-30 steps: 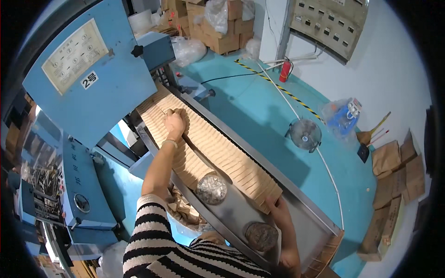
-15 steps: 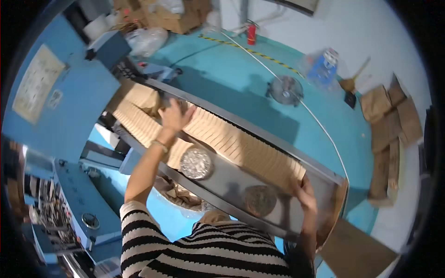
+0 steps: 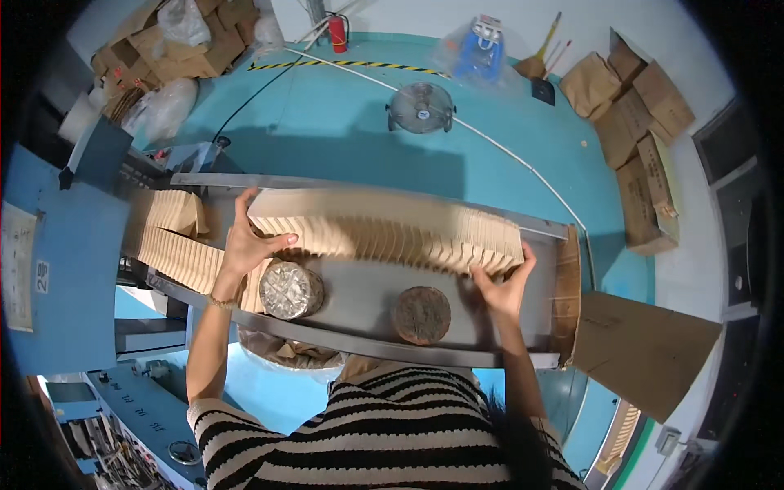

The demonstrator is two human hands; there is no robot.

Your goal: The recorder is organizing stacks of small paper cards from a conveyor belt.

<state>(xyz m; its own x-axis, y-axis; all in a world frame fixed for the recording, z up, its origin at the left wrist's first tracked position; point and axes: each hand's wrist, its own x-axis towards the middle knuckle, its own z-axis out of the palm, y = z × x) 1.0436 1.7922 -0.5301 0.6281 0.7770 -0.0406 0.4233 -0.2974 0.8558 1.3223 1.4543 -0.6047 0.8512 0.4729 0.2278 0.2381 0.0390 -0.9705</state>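
A long row of brown paper bags (image 3: 367,229), packed face to face, lies along the far side of a grey metal trough. My left hand (image 3: 249,245) grips the row's left end, thumb on the near side and fingers at the far corner. At the right end, my right hand (image 3: 508,286) presses with its thumb in front and fingers round the outer face. A second row of paper bags (image 3: 184,257) stands at the trough's left, behind my left wrist. Next to that wrist is a round weight wrapped in shiny clear film (image 3: 287,291).
A dark brown round block (image 3: 421,315) sits in the trough (image 3: 359,302). A cardboard piece (image 3: 567,273) closes its right end, with a cardboard flap (image 3: 645,347) beyond. At the left is a blue machine (image 3: 61,269). A floor fan (image 3: 420,108) stands behind the trough.
My left hand has come from above the gap between the rows to the long row's left end. My right hand still holds the right end. The view has turned and shifted.
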